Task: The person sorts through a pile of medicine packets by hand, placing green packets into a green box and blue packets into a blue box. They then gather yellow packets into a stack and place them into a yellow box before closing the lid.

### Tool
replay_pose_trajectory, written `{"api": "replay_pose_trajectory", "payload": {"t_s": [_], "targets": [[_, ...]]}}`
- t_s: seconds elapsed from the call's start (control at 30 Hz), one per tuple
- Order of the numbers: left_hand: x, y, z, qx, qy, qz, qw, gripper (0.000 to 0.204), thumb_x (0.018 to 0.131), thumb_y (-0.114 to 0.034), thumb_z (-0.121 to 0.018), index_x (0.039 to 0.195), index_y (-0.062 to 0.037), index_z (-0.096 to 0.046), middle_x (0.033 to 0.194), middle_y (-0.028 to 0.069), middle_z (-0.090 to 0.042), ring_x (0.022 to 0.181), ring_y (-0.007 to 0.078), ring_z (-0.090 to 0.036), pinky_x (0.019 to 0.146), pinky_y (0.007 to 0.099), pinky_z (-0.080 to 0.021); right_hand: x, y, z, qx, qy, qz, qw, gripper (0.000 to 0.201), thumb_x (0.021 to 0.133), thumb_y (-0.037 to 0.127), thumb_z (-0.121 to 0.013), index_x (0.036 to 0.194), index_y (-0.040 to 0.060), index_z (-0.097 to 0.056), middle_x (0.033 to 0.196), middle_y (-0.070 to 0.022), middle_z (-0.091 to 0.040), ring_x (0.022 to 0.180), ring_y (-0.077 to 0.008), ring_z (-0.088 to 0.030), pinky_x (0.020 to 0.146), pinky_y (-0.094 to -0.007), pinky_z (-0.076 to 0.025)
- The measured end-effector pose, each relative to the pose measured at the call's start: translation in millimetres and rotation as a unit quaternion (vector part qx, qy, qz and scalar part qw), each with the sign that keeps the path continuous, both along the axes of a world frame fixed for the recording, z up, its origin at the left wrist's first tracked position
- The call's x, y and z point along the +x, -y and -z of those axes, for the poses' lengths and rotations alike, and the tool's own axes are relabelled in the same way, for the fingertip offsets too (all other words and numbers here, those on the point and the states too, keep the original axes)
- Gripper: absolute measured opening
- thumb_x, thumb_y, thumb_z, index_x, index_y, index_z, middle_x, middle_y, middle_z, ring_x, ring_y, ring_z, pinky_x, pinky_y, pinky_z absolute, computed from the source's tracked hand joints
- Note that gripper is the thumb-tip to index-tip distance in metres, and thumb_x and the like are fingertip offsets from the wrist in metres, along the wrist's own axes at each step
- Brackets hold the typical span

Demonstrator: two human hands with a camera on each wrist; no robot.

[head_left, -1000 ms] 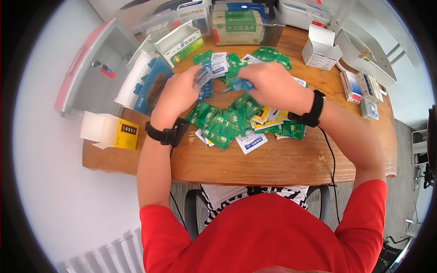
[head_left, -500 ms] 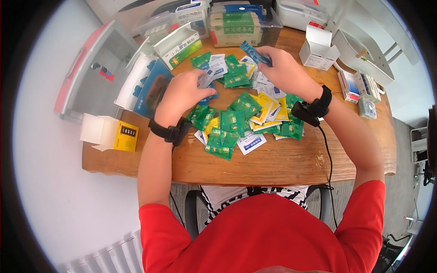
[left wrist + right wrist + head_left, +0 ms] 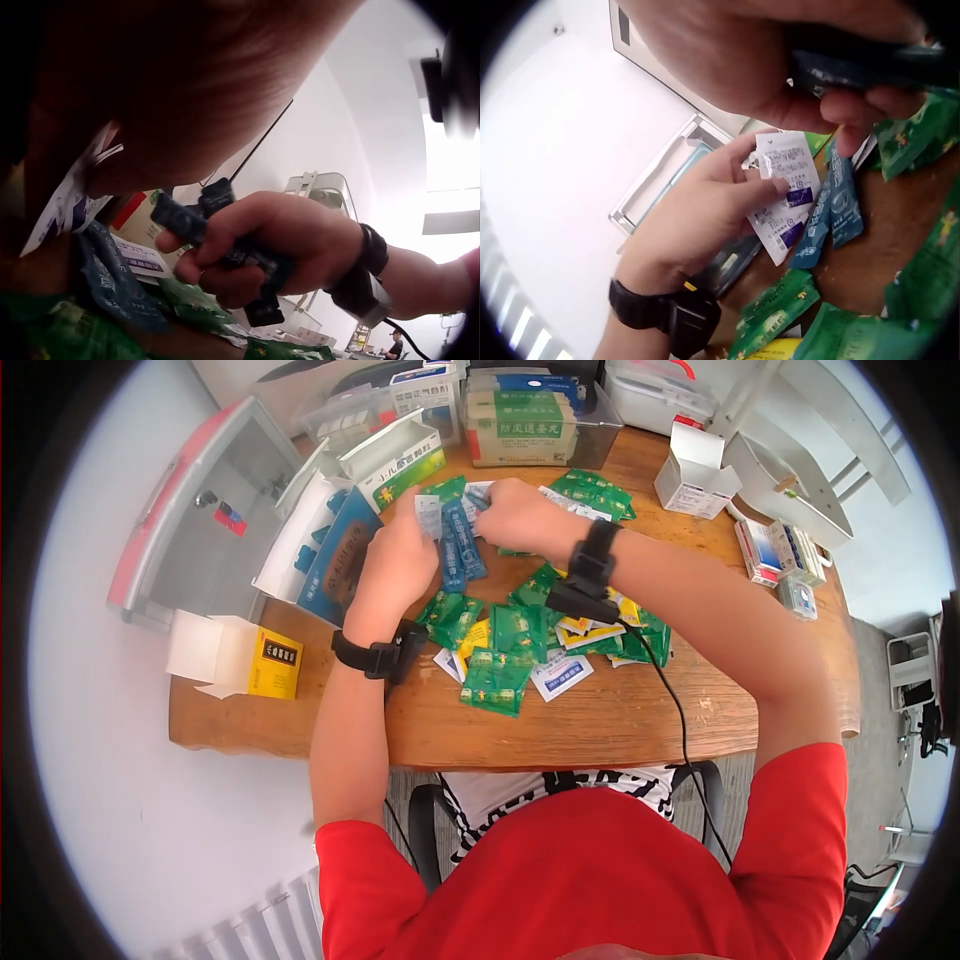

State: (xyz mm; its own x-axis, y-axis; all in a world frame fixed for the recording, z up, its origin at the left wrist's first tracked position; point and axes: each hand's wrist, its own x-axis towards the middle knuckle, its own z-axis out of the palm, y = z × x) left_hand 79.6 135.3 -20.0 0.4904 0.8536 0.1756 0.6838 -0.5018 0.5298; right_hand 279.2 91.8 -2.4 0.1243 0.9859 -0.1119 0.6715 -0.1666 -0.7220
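Note:
My left hand pinches white sachets with purple print between thumb and fingers, at the left of the pile. Close beside it, my right hand grips several dark blue stick packets, their ends poking out past the fingers in the left wrist view. Two more blue stick packets lie between the hands, right under the right hand's fingertips in the right wrist view. Green sachets are spread over the wooden table nearer the body, with yellow sachets among them.
An open blue box, a green-white carton and a yellow carton stand at the left. Behind the pile is a clear bin of packages. An open white box and small medicine boxes sit at the right.
My right hand went out to the back right with its blue packets, then came left beside my left hand. My left hand keeps the white sachets and has shifted slightly.

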Motion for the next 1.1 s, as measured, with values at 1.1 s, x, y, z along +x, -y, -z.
{"api": "replay_pose_trajectory", "payload": {"t_s": [1.1], "targets": [[3.5,9.2,-0.4,-0.056,0.057,0.068,0.994,0.063,0.094,-0.007,-0.077,0.153,-0.0057,-0.053,0.136,0.0203,-0.072,0.120,0.0266,-0.073,0.100,0.0365,-0.056,161.6,126.0,-11.6,0.078,-0.594,0.179,0.780,0.030,0.102,0.012,-0.069,0.127,-0.0043,-0.061,0.111,-0.0124,-0.073,0.090,-0.0203,-0.069,0.073,-0.0341,-0.056]]}}
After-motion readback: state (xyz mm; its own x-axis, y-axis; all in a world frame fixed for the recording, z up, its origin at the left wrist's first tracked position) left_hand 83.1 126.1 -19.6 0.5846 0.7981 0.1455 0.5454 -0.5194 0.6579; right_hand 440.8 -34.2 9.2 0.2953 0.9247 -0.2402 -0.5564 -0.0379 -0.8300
